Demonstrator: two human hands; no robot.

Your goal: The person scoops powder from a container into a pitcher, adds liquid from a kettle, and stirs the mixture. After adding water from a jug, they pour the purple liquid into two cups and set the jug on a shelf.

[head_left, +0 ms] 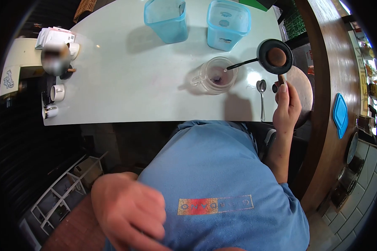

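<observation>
My right hand (287, 102) grips the wooden handle of a black gooseneck kettle (264, 56), raised above the table's right side. A brown round knob tops its lid. The thin spout reaches left over the mouth of a clear jug (207, 81), which has a side handle and something dark at its bottom. Whether liquid is flowing is too small to tell. On the table below my right hand lies a metal spoon (262, 98). My left hand (130, 209), somewhat blurred, hovers before my shirt with its fingers curled in and nothing visible in them.
Two light-blue plastic containers (166, 25) (228, 27) stand at the back of the white table (125, 83). Cups (58, 92) line its left end. A round stool top (301, 92) and a wooden ledge (322, 104) with a blue lid (340, 116) are at the right.
</observation>
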